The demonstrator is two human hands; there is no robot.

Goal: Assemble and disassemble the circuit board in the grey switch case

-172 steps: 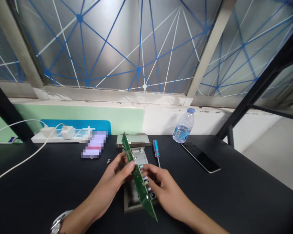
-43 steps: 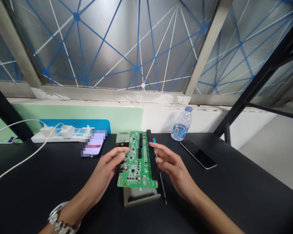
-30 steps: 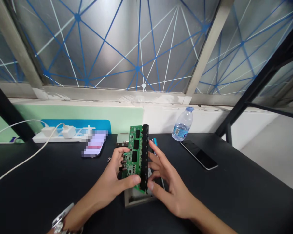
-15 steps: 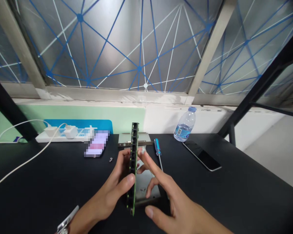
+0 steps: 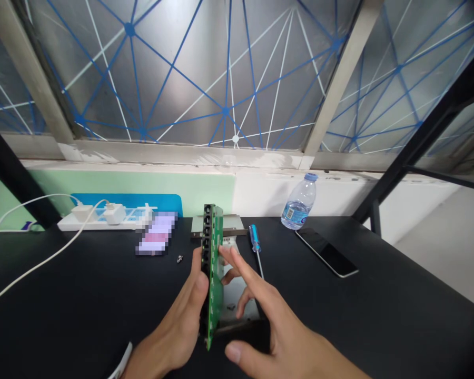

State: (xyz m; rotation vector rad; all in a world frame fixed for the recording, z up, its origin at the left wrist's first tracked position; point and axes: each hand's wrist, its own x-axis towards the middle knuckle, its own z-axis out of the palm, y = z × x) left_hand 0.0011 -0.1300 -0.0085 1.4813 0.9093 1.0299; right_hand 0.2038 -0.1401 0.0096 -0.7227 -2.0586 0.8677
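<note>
A green circuit board (image 5: 215, 268) with a row of black ports along one edge stands on edge, nearly side-on to me, above a grey metal case half (image 5: 237, 297) lying on the black table. My left hand (image 5: 184, 321) grips the board from the left, thumb against the port row. My right hand (image 5: 276, 331) is open beside it, the index finger stretched out and touching the board's right face. A second grey case part (image 5: 233, 226) lies just behind the board.
A blue-handled screwdriver (image 5: 256, 246) lies right of the case. A small screw (image 5: 179, 258) sits to the left. Behind are a blurred phone (image 5: 157, 239), a white power strip (image 5: 98, 217) with cables, a water bottle (image 5: 299, 202) and a dark phone (image 5: 326, 252).
The board was turned from component side facing me to edge-on, and now its bare back side shows slightly. My right hand let go and points a finger at it.
</note>
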